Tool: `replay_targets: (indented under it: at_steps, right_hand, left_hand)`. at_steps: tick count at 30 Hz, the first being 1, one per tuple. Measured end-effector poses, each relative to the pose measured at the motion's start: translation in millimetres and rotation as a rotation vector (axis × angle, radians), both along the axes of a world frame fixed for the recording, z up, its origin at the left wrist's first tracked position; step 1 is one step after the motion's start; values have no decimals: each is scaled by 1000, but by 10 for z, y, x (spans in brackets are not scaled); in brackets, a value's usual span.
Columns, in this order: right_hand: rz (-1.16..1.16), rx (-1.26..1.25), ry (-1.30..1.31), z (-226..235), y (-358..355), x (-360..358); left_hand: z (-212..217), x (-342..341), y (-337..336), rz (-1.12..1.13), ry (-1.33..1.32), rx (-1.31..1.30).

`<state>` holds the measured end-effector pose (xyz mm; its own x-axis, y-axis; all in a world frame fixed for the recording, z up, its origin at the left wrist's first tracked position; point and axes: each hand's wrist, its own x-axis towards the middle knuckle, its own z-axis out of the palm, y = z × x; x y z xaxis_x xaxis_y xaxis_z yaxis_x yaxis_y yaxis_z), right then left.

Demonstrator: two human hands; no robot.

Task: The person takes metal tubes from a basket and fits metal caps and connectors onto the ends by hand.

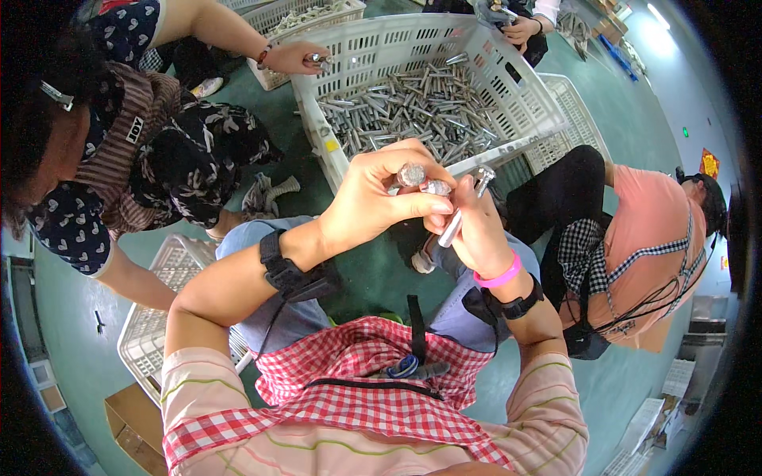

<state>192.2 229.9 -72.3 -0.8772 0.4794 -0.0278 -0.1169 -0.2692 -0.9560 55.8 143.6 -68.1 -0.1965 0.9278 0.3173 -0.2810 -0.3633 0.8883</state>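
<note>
two hands met in front of the chest, over the lap. the left hand [373, 202] was curled, its grip closed on a short metal cylinder [411, 174] with a round knurled-looking end face turned toward the camera; thumb lay along the lower side, fingers wrapped over the top. the right hand [476, 230] sat just beside it, touching at the fingertips, and its grip held a slim metal rod [451, 228] that slanted down to the left below the palm, plus a second metal piece [482, 178] that stuck up above the fingers. a third shiny end [436, 187] showed between the two hands; which hand held it could not be told. a pink band [500, 278] and a black strap [520, 304] circled the right wrist, a black strap with a cable [279, 266] the left.

beyond the hands stood a white plastic crate [508, 67], tilted toward the person and well filled with loose metal cylinders [413, 107]. a second white crate [151, 325] lay on the green floor [381, 278] at lower left. a red checked apron [365, 389] covered the lap.

a co-worker's hand [294, 57] rested at the crate's far left corner with a small metal part in its fingers. another person in a salmon shirt [647, 230] sat at right, turned away.
</note>
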Motion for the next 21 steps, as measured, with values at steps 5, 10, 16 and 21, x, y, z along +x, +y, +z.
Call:
replay_targets:
  at_steps: [5,10,16,21]
  right_hand:
    - [31,141,-36,10,61,34]
    - [95,104,-86,11,57,3]
    - [166,176,-53,-87,175,-56]
    - [104,277,-67,53,199,-134]
  left_hand:
    - [-67,-101,75,168,381,178]
    - [-100,-96,98,148,329,122]
    - [-52,-138,127,114,297,131]
    - [-49,-233,168,239,474,188]
